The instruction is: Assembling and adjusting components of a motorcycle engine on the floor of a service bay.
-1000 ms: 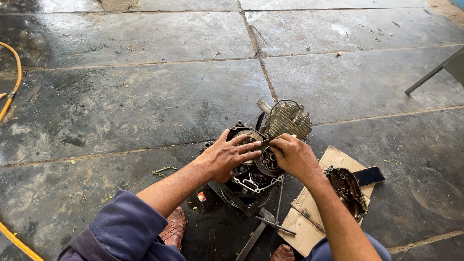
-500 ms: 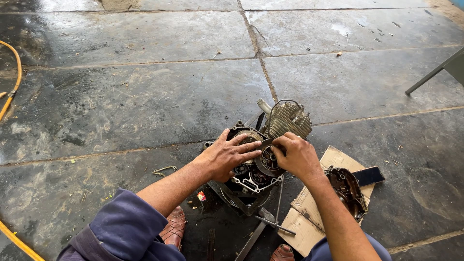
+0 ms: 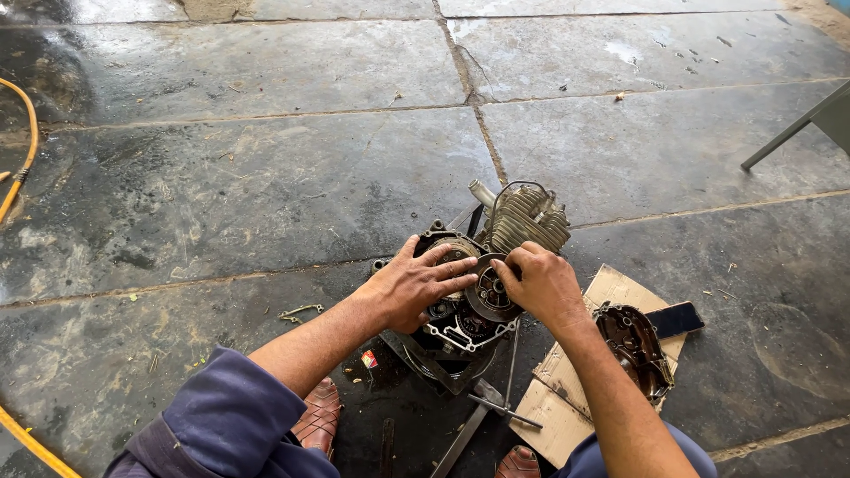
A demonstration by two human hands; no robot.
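Greasy dark metal engine block with a ribbed grey cylinder (image 3: pixel 496 274) is sitting on the wet stone slab floor (image 3: pixel 266 177), directly under both hands. Left hand (image 3: pixel 412 283) is lying flat on the casing, fingers spread apart, clamped on nothing. Right hand (image 3: pixel 540 281) is curling its grip closed around the edge of a round dark metal clutch disc (image 3: pixel 485 290), just right of the left fingertips. Right of that grip, a detached dark engine cover (image 3: pixel 633 347) is resting on torn brown cardboard (image 3: pixel 567 389). Below, a T-shaped metal wrench (image 3: pixel 505 407) is lying.
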